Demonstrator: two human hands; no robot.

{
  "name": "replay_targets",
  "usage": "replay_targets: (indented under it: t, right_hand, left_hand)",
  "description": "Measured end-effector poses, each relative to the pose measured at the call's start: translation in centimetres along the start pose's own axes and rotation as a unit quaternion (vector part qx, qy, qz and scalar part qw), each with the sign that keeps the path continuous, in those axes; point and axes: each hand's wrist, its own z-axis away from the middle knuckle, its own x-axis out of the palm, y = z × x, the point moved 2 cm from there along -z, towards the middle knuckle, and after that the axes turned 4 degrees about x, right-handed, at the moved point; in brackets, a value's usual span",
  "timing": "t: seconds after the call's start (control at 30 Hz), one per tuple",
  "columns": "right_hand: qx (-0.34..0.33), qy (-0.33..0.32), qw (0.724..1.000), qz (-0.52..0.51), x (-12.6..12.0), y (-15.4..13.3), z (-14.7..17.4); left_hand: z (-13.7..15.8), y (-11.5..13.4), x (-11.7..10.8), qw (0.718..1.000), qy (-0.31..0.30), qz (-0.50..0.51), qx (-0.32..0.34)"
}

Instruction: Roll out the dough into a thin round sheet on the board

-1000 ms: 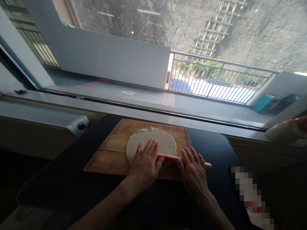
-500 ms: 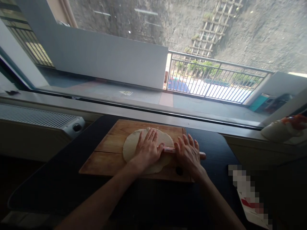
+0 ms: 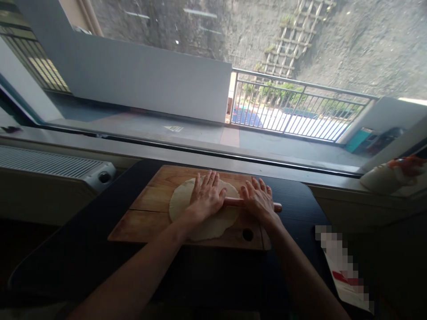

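A flattened round of pale dough point(image 3: 179, 205) lies on a wooden cutting board point(image 3: 142, 226). Across the dough rests a rolling pin point(image 3: 234, 202), its right end sticking out past the board's right side. My left hand point(image 3: 207, 195) presses down on the pin over the dough, palm down and fingers stretched forward; it hides the pin's left part. Over the right part of the pin lies my right hand point(image 3: 258, 198), also flat with fingers spread. Neither hand is wrapped round the pin.
The board stands on a dark table point(image 3: 83, 240) with rounded corners, beside a window sill point(image 3: 187, 156). A white radiator point(image 3: 56, 162) is at the left. On the sill at the right sits a white container point(image 3: 383, 180) with something orange on top. A blurred-out flat item point(image 3: 347, 271) lies at the lower right.
Both hands have slid a little forward, away from me, and the pin has rolled with them. The printed marking on the pin has turned out of sight.
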Motion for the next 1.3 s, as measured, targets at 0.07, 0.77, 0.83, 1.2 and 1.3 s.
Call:
replay_targets:
  t: [0.07,0.77,0.83,1.2,1.3]
  right_hand:
    - [-0.031,0.042,0.999,0.012,0.1,0.3,3.5]
    - [-0.09,0.045,0.995,0.002,0.1,0.9,9.3]
    - [-0.098,0.04,0.994,0.005,0.1,0.9,9.6]
    - [-0.016,-0.007,1.0,0.004,-0.2,0.3,1.6]
    - [-0.08,0.046,0.996,0.012,0.0,0.8,7.4]
  left_hand:
    - [3.4,0.5,-0.6,0.999,0.023,-0.005,0.03]
    - [8.3,1.4,-1.7,0.998,0.02,0.009,0.064]
    - [8.4,1.4,-1.7,0.998,0.019,0.008,0.065]
    - [0.6,0.6,-0.3,1.0,-0.004,0.01,0.005]
    - [6.5,1.1,-1.2,0.998,0.031,0.007,0.061]
